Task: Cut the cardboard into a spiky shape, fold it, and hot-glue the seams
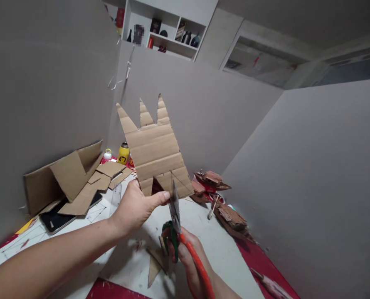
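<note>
Right hand (200, 251) wrapped round one pair of scissors (175, 214), blades pointing up-frame into the lower edge of one cardboard piece (155, 149). Left hand (138, 207), nearer it, clamped on that edge, thumb in front. Cardboard at frame centre, above right hand, long axis leaning upper left; three spikes on top. Farther out: one yellow bottle (123, 153), left of centre; at least two brown model boats (235, 218), lower right.
</note>
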`<state>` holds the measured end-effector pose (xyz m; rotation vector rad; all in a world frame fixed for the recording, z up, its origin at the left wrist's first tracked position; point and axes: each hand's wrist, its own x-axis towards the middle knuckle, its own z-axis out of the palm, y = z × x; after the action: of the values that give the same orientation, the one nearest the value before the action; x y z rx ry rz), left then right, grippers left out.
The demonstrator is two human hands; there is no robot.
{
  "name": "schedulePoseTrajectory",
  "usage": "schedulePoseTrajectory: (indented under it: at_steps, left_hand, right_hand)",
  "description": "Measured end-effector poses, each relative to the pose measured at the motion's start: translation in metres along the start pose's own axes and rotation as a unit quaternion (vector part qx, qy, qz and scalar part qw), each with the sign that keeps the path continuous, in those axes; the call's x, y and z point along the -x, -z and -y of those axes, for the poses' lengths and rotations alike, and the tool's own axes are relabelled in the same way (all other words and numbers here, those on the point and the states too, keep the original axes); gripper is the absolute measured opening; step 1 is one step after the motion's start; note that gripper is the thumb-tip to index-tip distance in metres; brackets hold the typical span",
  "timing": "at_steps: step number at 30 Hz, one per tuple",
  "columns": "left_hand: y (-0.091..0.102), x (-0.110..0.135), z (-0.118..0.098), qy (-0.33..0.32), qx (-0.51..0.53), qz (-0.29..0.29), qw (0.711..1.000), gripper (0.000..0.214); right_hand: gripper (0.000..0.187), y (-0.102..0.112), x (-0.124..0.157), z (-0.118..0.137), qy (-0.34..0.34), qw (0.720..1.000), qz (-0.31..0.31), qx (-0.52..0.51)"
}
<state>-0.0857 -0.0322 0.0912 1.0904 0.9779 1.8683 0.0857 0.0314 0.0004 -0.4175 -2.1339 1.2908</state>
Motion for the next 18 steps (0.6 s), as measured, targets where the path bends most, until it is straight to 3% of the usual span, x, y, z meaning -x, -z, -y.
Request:
schedulePoseTrajectory:
  at_steps: [8, 18]
  left_hand:
    - [0.002, 0.000, -0.002, 0.009, -0.014, 0.006, 1.000, 0.024]
    - [0.002, 0.001, -0.012, 0.039, -0.025, 0.008, 0.999, 0.023]
  right_hand:
    - [0.054, -0.002, 0.001, 0.000, -0.004, 1.000, -0.003, -0.001]
    - [0.057, 0.011, -0.002, 0.015, 0.048, 0.994, 0.062, 0.071]
